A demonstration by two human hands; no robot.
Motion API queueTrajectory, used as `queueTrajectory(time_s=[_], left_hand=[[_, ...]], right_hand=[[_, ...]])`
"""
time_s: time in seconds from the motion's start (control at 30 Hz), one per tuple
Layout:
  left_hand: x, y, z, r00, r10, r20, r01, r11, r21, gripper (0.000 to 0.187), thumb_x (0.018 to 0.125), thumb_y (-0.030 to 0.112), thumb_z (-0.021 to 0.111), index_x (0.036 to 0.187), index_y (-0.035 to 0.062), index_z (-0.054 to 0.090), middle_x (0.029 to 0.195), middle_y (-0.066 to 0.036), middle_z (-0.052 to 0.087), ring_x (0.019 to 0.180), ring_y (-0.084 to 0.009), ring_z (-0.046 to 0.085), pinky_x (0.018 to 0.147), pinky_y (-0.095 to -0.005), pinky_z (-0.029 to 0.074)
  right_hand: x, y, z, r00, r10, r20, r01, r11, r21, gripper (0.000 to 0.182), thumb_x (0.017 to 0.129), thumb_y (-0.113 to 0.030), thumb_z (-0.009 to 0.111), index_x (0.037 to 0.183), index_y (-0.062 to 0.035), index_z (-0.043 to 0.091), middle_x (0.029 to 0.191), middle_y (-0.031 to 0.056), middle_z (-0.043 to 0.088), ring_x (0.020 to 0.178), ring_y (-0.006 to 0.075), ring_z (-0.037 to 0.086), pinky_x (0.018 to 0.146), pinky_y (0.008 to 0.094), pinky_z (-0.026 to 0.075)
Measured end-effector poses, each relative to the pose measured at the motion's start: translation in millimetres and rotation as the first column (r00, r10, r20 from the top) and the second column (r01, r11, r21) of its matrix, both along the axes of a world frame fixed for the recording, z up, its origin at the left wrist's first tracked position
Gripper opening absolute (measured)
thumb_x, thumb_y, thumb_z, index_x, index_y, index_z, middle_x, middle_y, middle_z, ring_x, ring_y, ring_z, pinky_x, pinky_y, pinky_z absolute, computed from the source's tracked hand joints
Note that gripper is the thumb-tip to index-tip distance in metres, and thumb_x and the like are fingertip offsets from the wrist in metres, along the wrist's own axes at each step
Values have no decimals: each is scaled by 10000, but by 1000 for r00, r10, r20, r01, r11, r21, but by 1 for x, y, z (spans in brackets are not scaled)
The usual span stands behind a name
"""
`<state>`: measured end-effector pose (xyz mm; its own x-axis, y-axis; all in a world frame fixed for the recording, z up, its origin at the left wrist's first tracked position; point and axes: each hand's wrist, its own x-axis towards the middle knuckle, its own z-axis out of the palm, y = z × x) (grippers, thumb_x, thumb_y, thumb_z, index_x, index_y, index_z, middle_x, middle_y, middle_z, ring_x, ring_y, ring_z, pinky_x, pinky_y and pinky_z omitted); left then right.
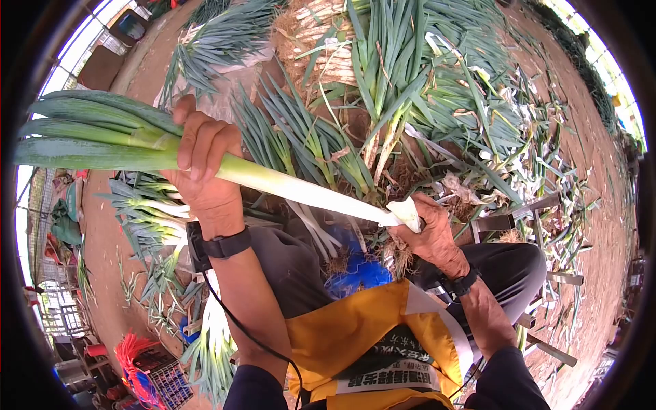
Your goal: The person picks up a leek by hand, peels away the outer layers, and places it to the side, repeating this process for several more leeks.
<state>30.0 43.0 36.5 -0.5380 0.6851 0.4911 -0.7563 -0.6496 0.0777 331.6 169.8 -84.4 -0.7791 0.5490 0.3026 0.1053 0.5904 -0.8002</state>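
Note:
A large green onion [294,186] lies slantwise across the view, its green leaves at the left and its white stalk running down to the right. My left hand [205,154] is closed around it where the leaves meet the stalk. At the stalk's lower end, my right hand [434,232] pinches a bunched white piece of outer skin [404,213] between thumb and fingers. Whether that skin is still attached to the stalk is hard to tell. Roots [398,260] of another plant hang just below the right hand.
Heaped green onions [465,102] lie ahead, with a bundle [225,41] at the upper left and peeled ones [157,212] at the left. Stripped skins [547,150] litter the ground at right. A metal frame [493,223] stands by my right knee; a crate [171,386] sits lower left.

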Motion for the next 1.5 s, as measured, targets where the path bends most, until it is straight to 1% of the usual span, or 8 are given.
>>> queueTrajectory(time_s=[0.4,0.53,0.63,0.73,0.77,0.87,0.97,1.5], left_hand=[[-9,-1,-12,992,91,-93,-102,987,-124,499,804,298,800,989,4,442,617,-13,478,476,-99,455,437,-216,410],[-17,-9,-14,984,134,-118,-154,971,-183,612,782,440,805,996,-18,459,665,-11,457,549,-104,436,516,-237,398],[-20,-15,-15,982,169,-86,-184,955,-230,664,750,503,806,983,-22,475,673,-8,441,564,-109,424,548,-248,397],[-21,-17,-18,982,186,-44,-191,947,-258,704,706,551,808,962,-20,485,674,-9,433,566,-118,412,557,-258,397],[-23,-15,-18,982,184,-33,-186,949,-254,717,691,566,808,954,-19,487,674,-10,431,567,-122,408,559,-262,396],[-20,-12,-18,975,223,-7,-215,929,-302,745,652,602,807,926,-12,488,674,-12,427,582,-133,412,566,-272,397],[-18,-7,-20,971,241,10,-224,917,-329,752,641,606,812,917,-14,488,675,-11,426,596,-137,416,571,-276,397],[-20,-11,-26,916,390,100,-283,801,-527,706,741,693,661,796,29,429,697,-28,406,614,-161,390,594,-290,396]], right_hand=[[4,4,-11,999,6,47,-8,1000,30,276,680,50,723,940,-21,664,777,125,600,736,331,613,658,375,511],[36,48,-3,945,148,290,-218,950,225,244,645,28,651,883,-19,624,782,126,593,766,342,606,673,391,531],[109,164,-22,928,-311,207,207,889,408,252,878,-49,518,1094,14,632,952,180,663,803,303,646,726,355,538],[146,219,62,358,-930,87,412,241,879,920,697,-133,831,1486,-127,358,1390,194,463,1286,385,466,1071,480,390],[152,220,85,312,-948,63,492,218,843,955,693,-120,835,1502,-196,334,1449,149,409,1287,375,467,1048,474,410],[145,194,79,745,-667,-17,594,651,472,757,707,-33,814,1385,-96,483,1242,132,599,1081,279,609,884,379,521],[66,61,82,950,-265,166,221,944,244,584,689,-29,823,1224,-42,589,1147,125,646,971,263,640,811,361,533],[18,35,16,988,-155,6,151,974,171,210,770,84,658,947,-29,657,806,137,656,715,298,661,635,352,517]])
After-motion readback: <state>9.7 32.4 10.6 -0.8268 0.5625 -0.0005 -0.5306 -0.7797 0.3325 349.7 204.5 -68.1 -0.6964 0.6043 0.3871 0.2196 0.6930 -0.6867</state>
